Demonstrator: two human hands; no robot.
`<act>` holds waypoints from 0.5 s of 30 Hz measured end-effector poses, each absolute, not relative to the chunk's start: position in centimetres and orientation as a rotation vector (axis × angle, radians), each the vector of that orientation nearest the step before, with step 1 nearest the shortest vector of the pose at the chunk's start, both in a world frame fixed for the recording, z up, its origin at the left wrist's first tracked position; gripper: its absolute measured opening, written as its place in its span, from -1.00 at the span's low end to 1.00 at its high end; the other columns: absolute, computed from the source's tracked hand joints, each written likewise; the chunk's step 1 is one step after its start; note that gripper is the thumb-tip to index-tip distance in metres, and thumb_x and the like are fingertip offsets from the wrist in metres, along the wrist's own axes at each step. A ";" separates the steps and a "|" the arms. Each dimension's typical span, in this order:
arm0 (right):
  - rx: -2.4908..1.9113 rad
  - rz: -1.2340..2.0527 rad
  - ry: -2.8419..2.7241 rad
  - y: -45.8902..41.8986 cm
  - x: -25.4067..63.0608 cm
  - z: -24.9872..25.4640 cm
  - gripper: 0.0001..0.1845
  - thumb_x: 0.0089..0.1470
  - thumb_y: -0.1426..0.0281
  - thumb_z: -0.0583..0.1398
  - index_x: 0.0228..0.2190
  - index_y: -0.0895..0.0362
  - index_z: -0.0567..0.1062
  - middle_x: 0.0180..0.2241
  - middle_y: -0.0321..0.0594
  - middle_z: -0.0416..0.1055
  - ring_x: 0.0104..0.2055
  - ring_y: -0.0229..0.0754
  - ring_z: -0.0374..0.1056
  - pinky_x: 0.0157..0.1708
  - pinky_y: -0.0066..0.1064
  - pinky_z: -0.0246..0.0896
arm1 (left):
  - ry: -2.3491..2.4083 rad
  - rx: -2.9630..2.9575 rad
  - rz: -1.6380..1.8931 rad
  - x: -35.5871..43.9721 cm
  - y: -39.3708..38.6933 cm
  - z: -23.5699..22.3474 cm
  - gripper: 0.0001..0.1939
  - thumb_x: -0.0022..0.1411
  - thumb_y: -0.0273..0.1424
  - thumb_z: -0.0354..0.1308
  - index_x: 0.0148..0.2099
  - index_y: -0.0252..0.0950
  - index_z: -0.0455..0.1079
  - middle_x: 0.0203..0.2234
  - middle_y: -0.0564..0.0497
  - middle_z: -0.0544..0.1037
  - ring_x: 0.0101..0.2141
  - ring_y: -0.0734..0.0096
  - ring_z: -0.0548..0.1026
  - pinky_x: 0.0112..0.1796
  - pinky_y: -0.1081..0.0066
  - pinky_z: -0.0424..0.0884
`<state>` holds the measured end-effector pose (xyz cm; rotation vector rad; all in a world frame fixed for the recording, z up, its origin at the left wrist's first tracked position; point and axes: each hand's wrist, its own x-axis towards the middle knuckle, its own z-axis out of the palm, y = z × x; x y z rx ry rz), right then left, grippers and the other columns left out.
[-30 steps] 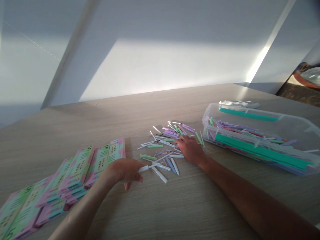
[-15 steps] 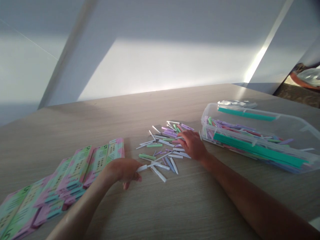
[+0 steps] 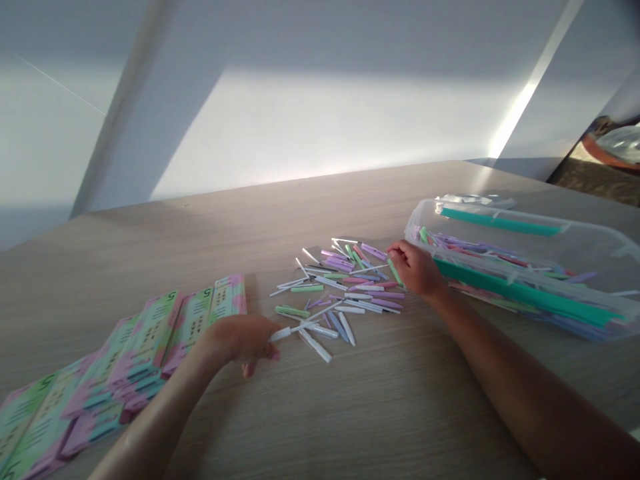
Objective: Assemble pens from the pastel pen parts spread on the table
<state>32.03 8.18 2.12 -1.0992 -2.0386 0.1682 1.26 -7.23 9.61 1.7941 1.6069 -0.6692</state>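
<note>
My left hand (image 3: 253,340) is closed around a slim white pen (image 3: 281,335), whose thin end points right over the pile. Loose pens and thin sticks in white, purple, green and pink lie spread on the table; among them are a green piece (image 3: 307,288) and a white pen (image 3: 316,347). My right hand (image 3: 414,267) is at the pile's right side, by the clear bin (image 3: 565,300). Its fingers are bent together, with a green pen piece (image 3: 395,272) at or under the fingertips. What they grip is hidden.
Pastel pink and green printed boxes (image 3: 165,333) are stacked on the left. The clear bin with teal strips holds many more pens. Behind it lies crumpled clear plastic (image 3: 475,200). A white wall (image 3: 320,127) borders the table's far edge.
My right hand has drawn right from over the pile to beside the bin, uncovering purple and pink pens. My left hand keeps the white pen in nearly the same place.
</note>
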 end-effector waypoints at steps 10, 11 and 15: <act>-1.152 0.309 -1.901 10.3 35.0 1.6 -0.77 0.12 0.31 0.01 -0.29 0.14 0.41 -0.50 -0.26 0.40 -0.51 -0.25 0.30 -0.48 -0.47 0.11 | 1.572 1.772 -0.632 0.9 -7.4 9.8 -0.80 0.09 -0.45 -0.01 -0.21 -0.24 0.34 -0.70 0.07 0.52 -0.46 0.24 0.55 -0.39 0.40 0.36; -1.170 0.291 -1.891 10.3 35.0 1.7 -0.76 0.12 0.31 0.01 -0.29 0.14 0.40 -0.51 -0.27 0.40 -0.51 -0.25 0.29 -0.48 -0.47 0.10 | 1.570 1.771 -0.630 0.9 -7.4 9.8 -0.80 0.10 -0.45 -0.01 -0.20 -0.25 0.34 -0.70 0.08 0.52 -0.45 0.23 0.55 -0.37 0.38 0.36; -1.235 0.256 -1.946 10.3 34.8 2.0 -0.77 0.10 0.31 0.02 -0.33 0.14 0.42 -0.53 -0.27 0.39 -0.51 -0.24 0.28 -0.48 -0.47 0.07 | 1.566 1.764 -0.623 0.8 -7.2 9.7 -0.79 0.09 -0.44 0.00 -0.19 -0.25 0.34 -0.72 0.07 0.50 -0.43 0.20 0.55 -0.33 0.34 0.35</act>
